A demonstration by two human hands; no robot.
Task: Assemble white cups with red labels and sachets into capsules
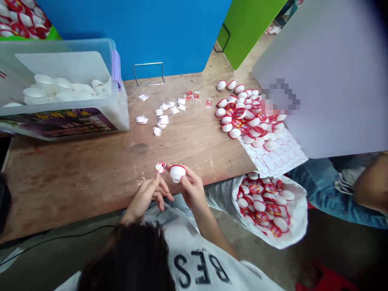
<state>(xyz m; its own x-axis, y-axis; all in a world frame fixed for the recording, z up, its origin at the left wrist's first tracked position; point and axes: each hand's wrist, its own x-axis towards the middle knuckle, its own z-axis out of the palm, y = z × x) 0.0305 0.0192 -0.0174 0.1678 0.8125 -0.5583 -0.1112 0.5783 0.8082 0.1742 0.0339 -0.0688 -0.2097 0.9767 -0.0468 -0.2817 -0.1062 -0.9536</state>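
Observation:
A small white bowl (177,173) with a red rim is in my right hand (193,188), its thumb and fingers closed around the side. My left hand (149,196) is just to the left, holding a round red-and-white sticker (160,167) at its fingertips. The sticker is close beside the bowl's rim, and I cannot tell whether they touch. My left hand's other fingers are loosely bent below the bowl. Both hands are over the front edge of the wooden table (100,169).
Small white packets (163,120) and red packets (209,103) lie mid-table. A clear bin (117,109) of white bowls stands left. Labelled bowls (239,113) are piled right near a circle-printed sheet (279,155). A white sack (298,226) holds more. Another person sits right, behind a pale panel (327,81).

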